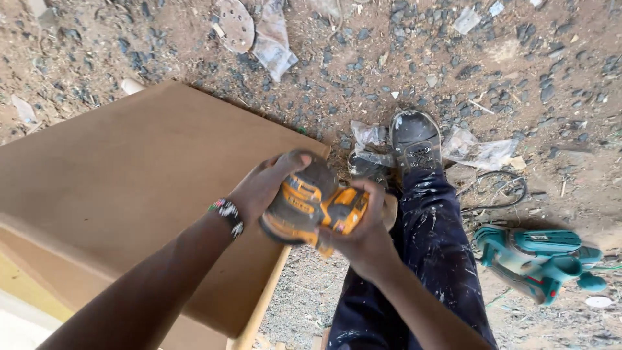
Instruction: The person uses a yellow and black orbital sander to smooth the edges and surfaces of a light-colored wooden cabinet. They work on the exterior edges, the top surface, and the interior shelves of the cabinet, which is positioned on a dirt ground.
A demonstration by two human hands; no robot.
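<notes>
An orange and black power sander is held up in front of me, tilted, over the corner of a brown board. My left hand wraps the sander's dusty rounded end, a beaded band on its wrist. My right hand grips the orange body from the right and below. The sander's pad face is turned away, so I cannot see it.
A teal power tool lies on the gravel at right. My paint-spattered trouser leg and dark shoe stretch forward. Plastic scraps, a round sanding disc and a black cable litter the ground.
</notes>
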